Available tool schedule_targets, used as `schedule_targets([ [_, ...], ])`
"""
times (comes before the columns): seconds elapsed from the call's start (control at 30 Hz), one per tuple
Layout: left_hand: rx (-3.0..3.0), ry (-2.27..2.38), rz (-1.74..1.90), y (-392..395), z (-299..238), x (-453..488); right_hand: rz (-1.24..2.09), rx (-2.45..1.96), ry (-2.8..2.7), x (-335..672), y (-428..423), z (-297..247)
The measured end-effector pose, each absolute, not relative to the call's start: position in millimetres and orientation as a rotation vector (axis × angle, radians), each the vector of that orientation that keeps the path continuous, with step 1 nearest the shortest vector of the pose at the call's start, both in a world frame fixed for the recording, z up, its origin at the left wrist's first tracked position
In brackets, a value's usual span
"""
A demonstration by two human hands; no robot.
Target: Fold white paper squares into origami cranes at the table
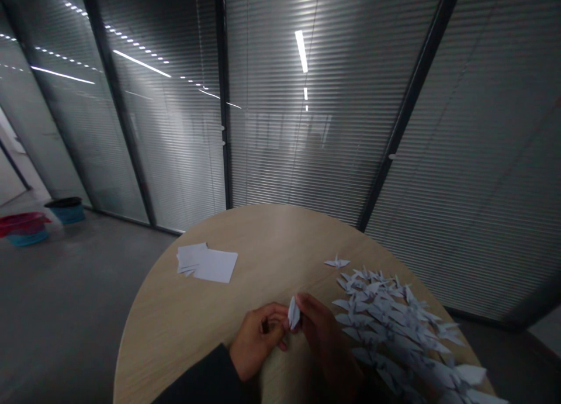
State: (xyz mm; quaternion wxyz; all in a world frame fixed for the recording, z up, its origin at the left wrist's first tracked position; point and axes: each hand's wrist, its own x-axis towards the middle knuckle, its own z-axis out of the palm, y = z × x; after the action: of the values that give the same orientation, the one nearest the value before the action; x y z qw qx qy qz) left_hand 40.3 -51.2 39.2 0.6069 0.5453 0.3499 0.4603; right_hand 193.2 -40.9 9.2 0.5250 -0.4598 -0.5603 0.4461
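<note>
A small folded piece of white paper (294, 314), narrow and pointed at the top, stands upright between my hands above the near half of the table. My right hand (322, 328) pinches it from the right with thumb and fingers. On the other side my left hand (259, 337) is closed, its fingers curled and their tips against the paper's left edge. Beside my right hand spreads a large group of folded paper cranes (385, 316). A single paper crane (337, 262) sits a little apart, beyond that group. Flat white paper sheets (215, 265) lie overlapped at the left.
The round wooden table (272, 234) has its far edge close to a glass partition with blinds (307, 158). On the floor at left stand a blue bin with a red liner (26, 228) and another blue bin with a dark liner (65, 210).
</note>
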Motion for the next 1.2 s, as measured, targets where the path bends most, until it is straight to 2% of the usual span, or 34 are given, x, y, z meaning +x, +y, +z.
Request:
schedule_targets([
  [0.23, 1.253, 0.868, 1.075, -46.6, 32.6, 39.4, 1.015, -1.179, -1.319, 184.4, -44.8, 30.2],
  [0.57, 1.127, 0.849, 1.145, -41.8, 38.1, 34.5, 0.652, -1.204, -1.525, 182.1, -47.3, 27.1],
  [1.2, 1.143, 0.811, 1.211, -42.5, 36.5, 34.1, 1.075, -1.103, -1.36, 185.0, -41.7, 29.8],
])
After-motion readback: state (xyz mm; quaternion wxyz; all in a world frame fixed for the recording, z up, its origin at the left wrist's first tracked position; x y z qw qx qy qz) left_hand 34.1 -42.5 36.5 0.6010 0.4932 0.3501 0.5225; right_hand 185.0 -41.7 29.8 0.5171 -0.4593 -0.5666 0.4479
